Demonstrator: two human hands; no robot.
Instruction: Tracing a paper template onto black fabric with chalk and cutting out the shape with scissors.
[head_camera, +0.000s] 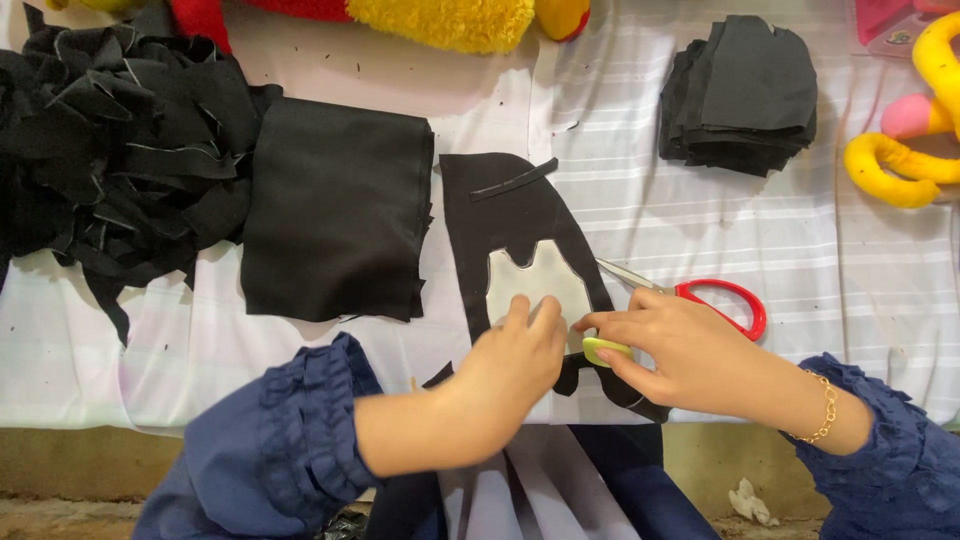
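Observation:
A strip of black fabric (520, 215) lies on the striped cloth in front of me. A pale grey paper pattern (535, 280) rests on top of it. My left hand (515, 365) presses flat on the pattern's lower edge, fingers spread. My right hand (680, 350) pinches a small yellow-green piece of chalk (603, 350) against the fabric just right of the pattern. Red-handled scissors (715, 300) lie behind my right hand, blades pointing left toward the pattern.
A folded piece of black fabric (340, 210) sits left of the pattern. Black scrap strips (110, 140) pile at far left. A stack of cut black pieces (745, 95) lies at upper right. Yellow and pink plush toys (915, 120) are at the right edge.

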